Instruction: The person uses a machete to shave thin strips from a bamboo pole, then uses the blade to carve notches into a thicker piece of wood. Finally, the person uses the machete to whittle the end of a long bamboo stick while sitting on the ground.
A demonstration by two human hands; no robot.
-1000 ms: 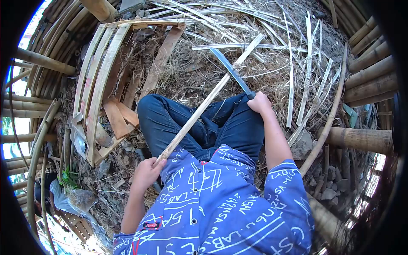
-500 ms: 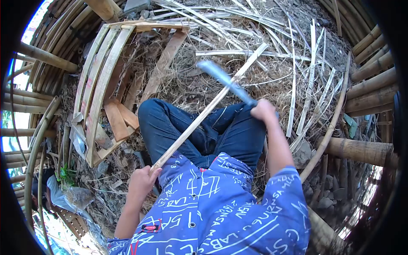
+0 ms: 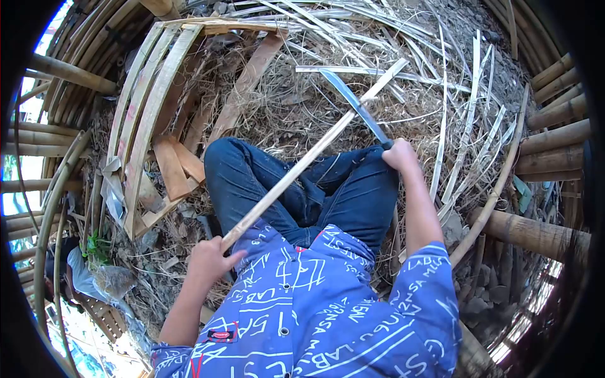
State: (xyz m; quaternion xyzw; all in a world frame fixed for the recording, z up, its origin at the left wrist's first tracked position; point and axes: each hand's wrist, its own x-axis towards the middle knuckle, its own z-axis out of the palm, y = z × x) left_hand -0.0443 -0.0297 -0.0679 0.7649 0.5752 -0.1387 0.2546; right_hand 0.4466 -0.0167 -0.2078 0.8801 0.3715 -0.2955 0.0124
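Straw-littered ground; left hand [image 3: 207,261] grips bamboo strip [image 3: 309,157], right hand [image 3: 399,155] grips machete [image 3: 355,107].

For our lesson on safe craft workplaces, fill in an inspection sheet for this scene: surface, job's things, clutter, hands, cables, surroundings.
Surface: ground covered in dry straw and shavings.
Job's things: long bamboo strip slanting across the lap; knife blade crossing it near the far end.
Clutter: loose bamboo slivers, curved slat frame, board offcuts.
Hands: left hand grips the strip's near end; right hand grips the knife handle.
Cables: nothing seen.
Surroundings: thick bamboo poles on both sides.
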